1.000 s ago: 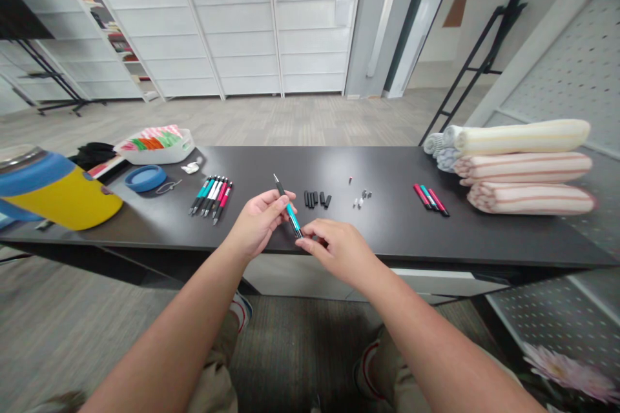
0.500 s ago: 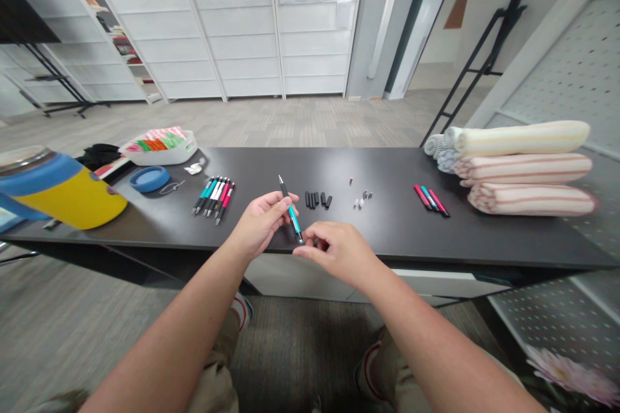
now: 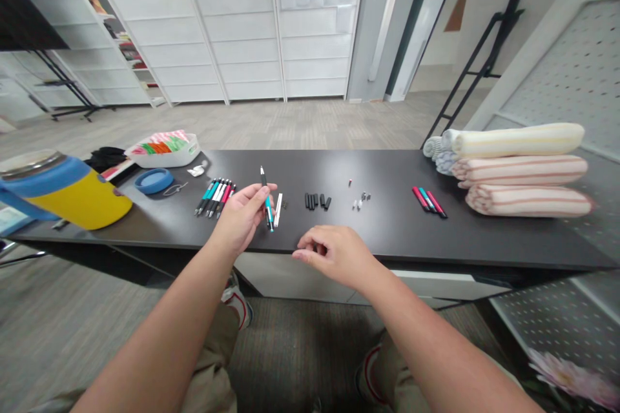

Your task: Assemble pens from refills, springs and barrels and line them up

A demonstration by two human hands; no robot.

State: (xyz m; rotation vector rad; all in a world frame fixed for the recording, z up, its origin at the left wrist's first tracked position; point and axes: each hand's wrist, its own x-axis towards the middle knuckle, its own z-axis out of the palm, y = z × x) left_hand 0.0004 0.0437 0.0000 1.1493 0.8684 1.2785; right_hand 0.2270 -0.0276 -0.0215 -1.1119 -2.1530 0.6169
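Note:
My left hand (image 3: pixel 239 219) is closed round a ballpoint pen (image 3: pixel 268 206) with a teal barrel and black grip. The pen's silver tip points up and away from me, above the dark tabletop. Over the front edge hangs my right hand (image 3: pixel 334 255), fingers loosely curled and thumb a little apart, with nothing visible in it. Slim white refills (image 3: pixel 278 210) lie just right of the pen, beside small springs (image 3: pixel 285 204). Several black grips (image 3: pixel 316 201) form a row farther right. Past them are small clear and grey parts (image 3: pixel 360 201) and a tiny red-tipped piece (image 3: pixel 350 182).
On the left lie several assembled pens (image 3: pixel 211 197), a blue lid (image 3: pixel 154 181), a white basket (image 3: pixel 179 156) and a large yellow-blue mug (image 3: pixel 68 190). To the right are three coloured barrels (image 3: pixel 429 202) and stacked rolled towels (image 3: pixel 527 171). The table's front edge (image 3: pixel 411 257) runs below my hands.
My left hand has moved left with the pen, away from my right hand, which stays nearly in place. The refills and springs now show between the pen and the black grips.

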